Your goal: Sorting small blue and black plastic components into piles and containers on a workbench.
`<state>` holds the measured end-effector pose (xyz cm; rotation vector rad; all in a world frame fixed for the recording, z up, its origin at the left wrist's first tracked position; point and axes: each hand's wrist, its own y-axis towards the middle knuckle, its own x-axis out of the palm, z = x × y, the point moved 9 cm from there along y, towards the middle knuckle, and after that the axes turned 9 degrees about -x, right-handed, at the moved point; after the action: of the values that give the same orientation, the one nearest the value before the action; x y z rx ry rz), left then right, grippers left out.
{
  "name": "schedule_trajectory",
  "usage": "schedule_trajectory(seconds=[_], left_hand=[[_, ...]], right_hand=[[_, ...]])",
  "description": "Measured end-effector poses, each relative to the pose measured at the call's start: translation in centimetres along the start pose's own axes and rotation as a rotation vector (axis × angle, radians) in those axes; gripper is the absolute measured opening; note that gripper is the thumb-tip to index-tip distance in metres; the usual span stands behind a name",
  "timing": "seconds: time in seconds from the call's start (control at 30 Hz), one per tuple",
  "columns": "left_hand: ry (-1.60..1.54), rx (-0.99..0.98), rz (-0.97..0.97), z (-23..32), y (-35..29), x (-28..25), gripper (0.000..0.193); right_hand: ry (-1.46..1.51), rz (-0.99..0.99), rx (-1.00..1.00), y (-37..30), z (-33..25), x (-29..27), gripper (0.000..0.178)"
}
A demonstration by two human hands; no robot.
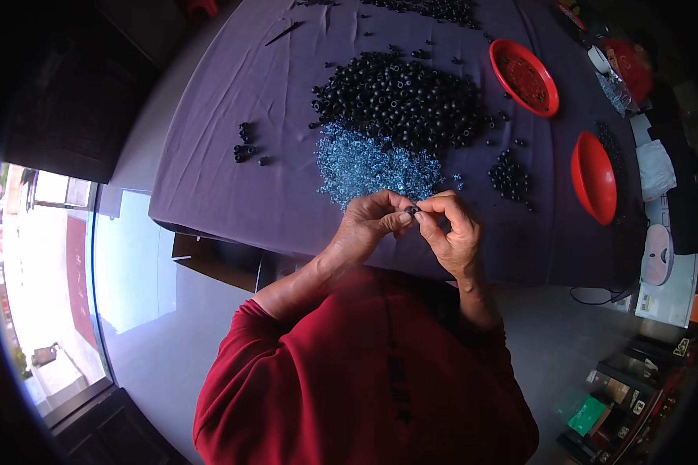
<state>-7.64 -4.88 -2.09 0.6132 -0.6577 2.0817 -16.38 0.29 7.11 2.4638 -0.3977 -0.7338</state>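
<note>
Left fingers (396, 222), right fingers (440, 206): pinching one black piece (412, 209)
Black heap (399, 101), blue heap (368, 167): plenty apparently left
Small cluster (510, 177): possibly done

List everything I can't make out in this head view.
- Black piece between the left hand and right hand, head view: the hands cover part of it.
- Blue pieces, head view: too small to tell their shape one by one.
- Far black pile, head view: cut off by the top edge.
- Box, head view: shadow hides its inside.
</note>
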Motion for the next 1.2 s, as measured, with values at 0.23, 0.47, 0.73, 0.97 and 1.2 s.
schedule_trajectory(seconds=[0.23,0.47,0.73,0.97,1.2], left_hand=[[0.159,0.107,0.087,0.9,-0.4,-0.4,0.012],[0.201,0.038,0.148,0.1,-0.4,-0.9,0.012],[0.097,-0.092,0.166,-1.5,-0.2,-1.2,0.008],[0.098,-0.122,0.172,-1.8,0.1,-1.5,0.008],[0.084,-0.109,0.173,-2.3,-0.3,-2.1,0.010]], right_hand=[[-0.177,-0.043,-0.140,0.3,-1.3,0.4,0.017],[-0.175,-0.078,-0.137,-0.2,-0.9,0.7,0.024],[-0.374,-0.013,-0.123,-3.0,-0.1,2.0,0.036],[-0.575,0.073,-0.238,-3.1,-0.6,2.6,0.027],[-0.521,0.048,-0.230,-3.8,-0.1,3.4,0.026]])
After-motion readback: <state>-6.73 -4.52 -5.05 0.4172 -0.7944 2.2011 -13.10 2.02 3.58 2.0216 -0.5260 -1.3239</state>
